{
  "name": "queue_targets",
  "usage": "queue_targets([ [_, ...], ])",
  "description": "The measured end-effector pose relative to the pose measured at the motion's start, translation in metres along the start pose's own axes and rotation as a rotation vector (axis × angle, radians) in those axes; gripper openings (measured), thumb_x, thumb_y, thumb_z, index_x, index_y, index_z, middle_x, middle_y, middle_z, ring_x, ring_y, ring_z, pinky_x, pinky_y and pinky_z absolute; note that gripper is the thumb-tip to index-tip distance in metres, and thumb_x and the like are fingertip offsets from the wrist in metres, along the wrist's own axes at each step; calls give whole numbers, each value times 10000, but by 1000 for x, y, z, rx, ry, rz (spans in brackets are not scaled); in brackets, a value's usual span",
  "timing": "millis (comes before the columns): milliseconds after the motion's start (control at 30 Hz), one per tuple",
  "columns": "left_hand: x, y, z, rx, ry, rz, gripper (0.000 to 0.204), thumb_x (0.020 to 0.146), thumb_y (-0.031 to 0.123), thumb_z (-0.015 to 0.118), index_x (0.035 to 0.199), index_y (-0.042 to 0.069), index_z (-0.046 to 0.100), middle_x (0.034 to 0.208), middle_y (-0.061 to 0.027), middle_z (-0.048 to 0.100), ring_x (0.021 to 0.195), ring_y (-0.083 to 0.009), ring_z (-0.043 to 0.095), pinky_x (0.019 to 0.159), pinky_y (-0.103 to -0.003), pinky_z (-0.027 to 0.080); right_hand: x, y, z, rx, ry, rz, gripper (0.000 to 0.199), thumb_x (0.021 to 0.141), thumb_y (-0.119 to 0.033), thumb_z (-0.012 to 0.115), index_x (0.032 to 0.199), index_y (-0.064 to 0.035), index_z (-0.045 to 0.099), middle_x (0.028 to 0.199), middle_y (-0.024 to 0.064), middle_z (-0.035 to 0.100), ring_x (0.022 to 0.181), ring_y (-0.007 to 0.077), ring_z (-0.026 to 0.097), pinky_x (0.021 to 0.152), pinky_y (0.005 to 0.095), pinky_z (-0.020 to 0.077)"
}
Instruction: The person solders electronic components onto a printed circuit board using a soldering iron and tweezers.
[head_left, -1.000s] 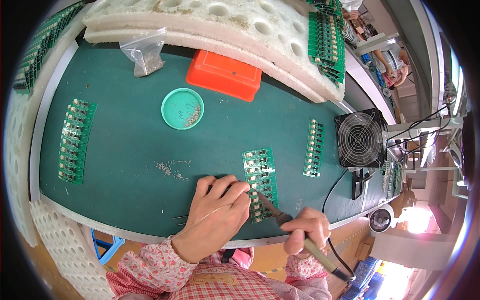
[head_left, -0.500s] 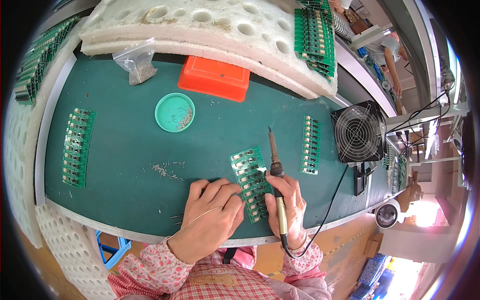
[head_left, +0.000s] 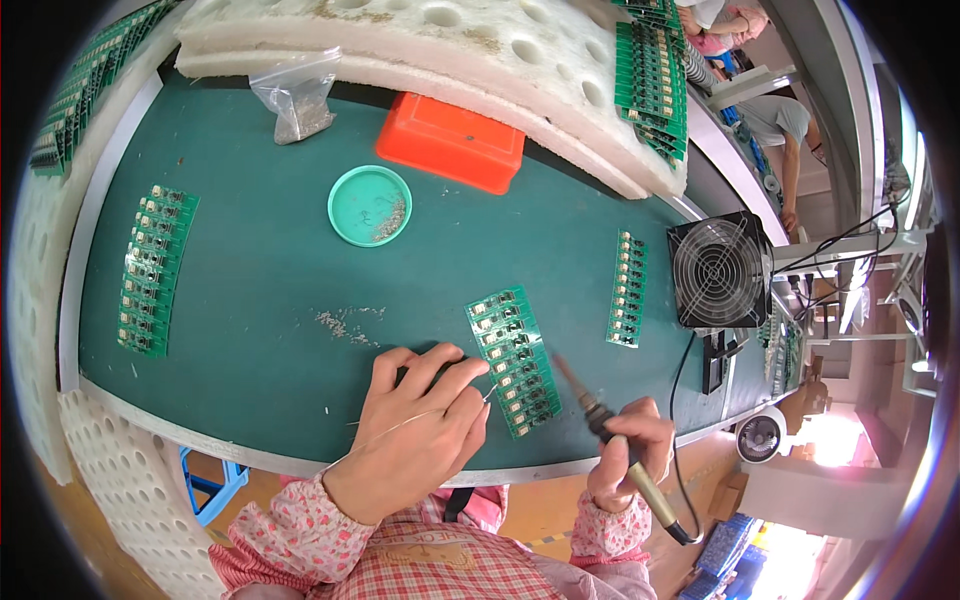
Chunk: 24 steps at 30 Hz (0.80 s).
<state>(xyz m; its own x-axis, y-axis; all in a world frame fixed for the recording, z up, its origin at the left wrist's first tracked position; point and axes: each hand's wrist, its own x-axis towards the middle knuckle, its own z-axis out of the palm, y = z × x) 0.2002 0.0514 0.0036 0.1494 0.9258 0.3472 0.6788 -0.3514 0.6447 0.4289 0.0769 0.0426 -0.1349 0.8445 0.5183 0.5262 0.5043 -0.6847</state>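
A green circuit board point(head_left: 515, 362) with rows of small parts lies on the table in front of me. My left hand point(head_left: 425, 425) is closed at its left edge, pinching a thin solder wire point(head_left: 400, 424) that runs back over the hand; its tip shows near the board. My right hand point(head_left: 632, 452) grips a soldering iron point(head_left: 650, 490) by its handle. The iron's tip points up and left, slightly blurred, beside the board's right edge and seemingly apart from it.
Other circuit boards point(head_left: 158, 270) point(head_left: 627, 288) lie left and right. Behind are a green dish point(head_left: 350, 205) of tiny parts, a red bin point(head_left: 450, 140), a plastic bag point(head_left: 300, 110) and white foam point(head_left: 440, 50). Loose parts point(head_left: 345, 325) lie mid-table. A fan point(head_left: 715, 268) stands right, near the iron's cord.
My right hand has swung the soldering iron down and right, from upright over the board's edge to tilted beside it. The left hand stays at the board; the solder tip now shows.
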Motion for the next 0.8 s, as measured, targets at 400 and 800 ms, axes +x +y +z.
queue_targets([
  [400,-1,-6,9,26,22,18,107,790,90,737,847,52,654,1177,-34,652,1138,-240,580,944,-449,401,24,-14,9,-161,-444,-438,177,662,-29,705,831,-78,683,555,-36,482,448,159,430,475,297,321],
  [800,-2,-5,8,22,-2,2,134,788,95,747,883,55,661,1185,-27,644,1157,-234,569,957,-452,399,29,-26,13,-250,-541,-469,88,745,-35,675,814,-54,623,558,15,519,454,194,465,467,322,364],
])
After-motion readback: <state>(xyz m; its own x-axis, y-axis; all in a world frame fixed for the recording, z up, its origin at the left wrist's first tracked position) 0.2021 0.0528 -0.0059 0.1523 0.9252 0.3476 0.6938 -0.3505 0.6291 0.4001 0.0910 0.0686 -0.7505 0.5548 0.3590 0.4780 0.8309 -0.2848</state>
